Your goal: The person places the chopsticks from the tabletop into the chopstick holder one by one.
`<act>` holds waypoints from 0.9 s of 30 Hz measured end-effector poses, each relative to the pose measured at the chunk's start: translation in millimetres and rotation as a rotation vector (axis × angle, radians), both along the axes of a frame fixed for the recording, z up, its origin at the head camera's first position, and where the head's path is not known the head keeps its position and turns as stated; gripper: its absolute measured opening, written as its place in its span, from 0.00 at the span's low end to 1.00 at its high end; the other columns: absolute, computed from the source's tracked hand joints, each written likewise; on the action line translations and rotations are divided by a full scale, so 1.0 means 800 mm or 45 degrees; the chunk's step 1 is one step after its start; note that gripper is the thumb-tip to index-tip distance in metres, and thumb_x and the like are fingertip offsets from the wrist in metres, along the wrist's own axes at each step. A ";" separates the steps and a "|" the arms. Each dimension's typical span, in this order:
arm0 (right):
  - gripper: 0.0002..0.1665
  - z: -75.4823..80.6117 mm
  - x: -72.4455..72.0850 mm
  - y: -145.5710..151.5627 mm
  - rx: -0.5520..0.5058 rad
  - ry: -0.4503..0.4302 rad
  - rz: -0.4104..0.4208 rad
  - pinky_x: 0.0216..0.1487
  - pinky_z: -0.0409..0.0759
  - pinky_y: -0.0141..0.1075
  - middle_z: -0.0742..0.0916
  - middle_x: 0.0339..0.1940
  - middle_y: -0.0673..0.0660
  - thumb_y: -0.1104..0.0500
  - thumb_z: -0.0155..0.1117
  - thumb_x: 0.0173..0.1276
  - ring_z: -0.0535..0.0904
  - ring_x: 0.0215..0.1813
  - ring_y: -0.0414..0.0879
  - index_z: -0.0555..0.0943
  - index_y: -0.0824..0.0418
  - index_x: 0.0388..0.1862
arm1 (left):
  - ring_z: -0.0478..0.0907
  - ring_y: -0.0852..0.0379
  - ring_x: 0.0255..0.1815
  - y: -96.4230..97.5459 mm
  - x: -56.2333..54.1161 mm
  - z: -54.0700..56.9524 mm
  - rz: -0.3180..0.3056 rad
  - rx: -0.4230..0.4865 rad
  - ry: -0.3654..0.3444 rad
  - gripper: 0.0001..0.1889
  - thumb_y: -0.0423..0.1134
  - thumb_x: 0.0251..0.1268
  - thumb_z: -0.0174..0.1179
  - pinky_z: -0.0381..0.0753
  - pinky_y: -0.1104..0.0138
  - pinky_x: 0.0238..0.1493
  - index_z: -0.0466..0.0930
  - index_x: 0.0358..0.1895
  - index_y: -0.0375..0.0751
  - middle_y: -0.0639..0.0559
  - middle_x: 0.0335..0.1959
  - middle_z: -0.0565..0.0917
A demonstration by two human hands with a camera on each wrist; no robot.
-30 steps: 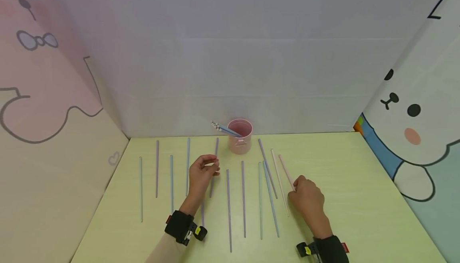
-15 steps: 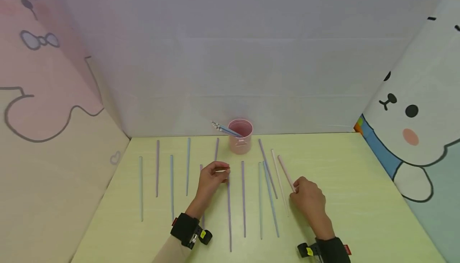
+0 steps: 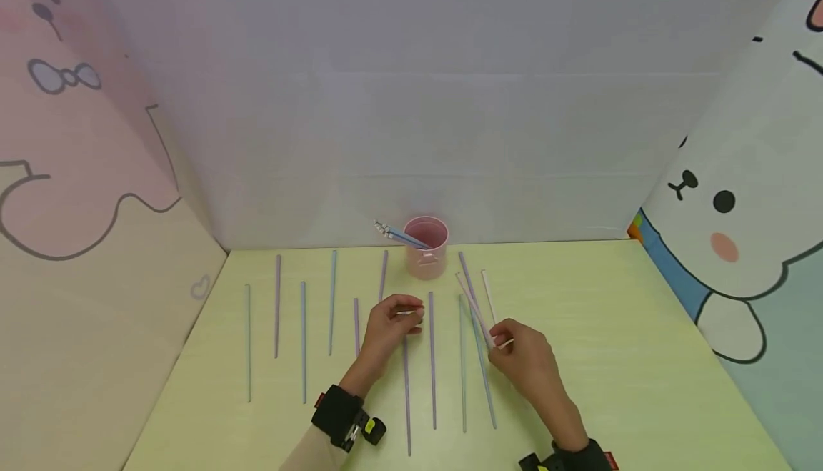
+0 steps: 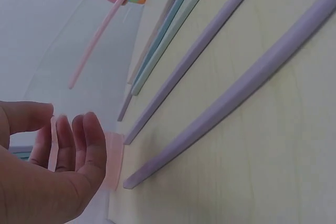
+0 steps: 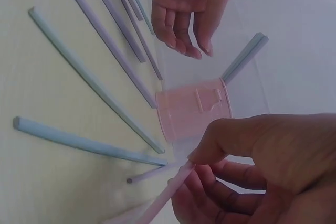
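Observation:
My right hand (image 3: pixel 527 360) pinches a thin pink stick (image 3: pixel 471 303) near its lower end. In the left wrist view this pink stick (image 4: pixel 94 45) hangs off the table at a slant, and the right wrist view shows thumb and fingertips on it. My left hand (image 3: pixel 388 328) hovers over the purple sticks (image 3: pixel 407 392), fingers loosely bent and apart from the thumb. Nothing is held in it. Behind the hands stands a pink cup (image 3: pixel 426 265), with several bluish sticks (image 3: pixel 403 235) leaning out to the left. A whitish stick (image 3: pixel 487 291) lies partly hidden by my right hand.
Several pastel sticks lie spread lengthwise on the pale yellow table (image 3: pixel 643 385): green (image 3: pixel 248 342), purple (image 3: pixel 278 306) and blue (image 3: pixel 303 342) at the left, green (image 3: pixel 463 378) and blue (image 3: pixel 486 385) near the right hand. A grey-white backdrop (image 3: pixel 411 121) rises behind.
My right hand has lifted the pink stick off the table and carried it left, over the blue and purple sticks. The left hand has moved right, past the purple sticks.

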State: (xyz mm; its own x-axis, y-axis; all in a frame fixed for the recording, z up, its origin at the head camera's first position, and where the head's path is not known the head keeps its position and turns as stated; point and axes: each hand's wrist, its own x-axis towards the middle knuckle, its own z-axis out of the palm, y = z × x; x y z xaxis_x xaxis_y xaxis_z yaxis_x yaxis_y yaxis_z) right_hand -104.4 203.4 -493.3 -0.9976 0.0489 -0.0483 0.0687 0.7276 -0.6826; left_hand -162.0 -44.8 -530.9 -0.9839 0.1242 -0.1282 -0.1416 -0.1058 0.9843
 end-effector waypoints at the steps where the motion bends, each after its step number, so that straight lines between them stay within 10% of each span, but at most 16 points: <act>1: 0.13 0.000 0.000 -0.004 -0.022 0.002 0.012 0.27 0.76 0.33 0.85 0.32 0.48 0.68 0.67 0.58 0.81 0.33 0.39 0.85 0.59 0.43 | 0.83 0.32 0.49 0.001 0.000 0.001 -0.007 0.011 0.002 0.13 0.30 0.67 0.68 0.88 0.52 0.48 0.82 0.52 0.30 0.40 0.46 0.85; 27: 0.15 -0.005 -0.004 -0.042 -0.423 0.069 0.409 0.35 0.86 0.37 0.88 0.35 0.55 0.72 0.70 0.60 0.83 0.36 0.43 0.84 0.58 0.44 | 0.85 0.36 0.46 0.003 0.001 0.033 0.024 0.234 0.179 0.16 0.32 0.68 0.68 0.86 0.48 0.50 0.80 0.55 0.30 0.36 0.48 0.83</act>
State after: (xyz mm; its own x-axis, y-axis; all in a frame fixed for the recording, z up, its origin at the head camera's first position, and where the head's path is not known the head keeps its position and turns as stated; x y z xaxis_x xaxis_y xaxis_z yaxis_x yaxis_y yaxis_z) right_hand -107.6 169.6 -497.4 -0.9613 -0.2720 0.0437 -0.1666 0.4477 -0.8785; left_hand -161.3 -42.8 -504.6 -0.9929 0.1146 0.0331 -0.0011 -0.2865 0.9581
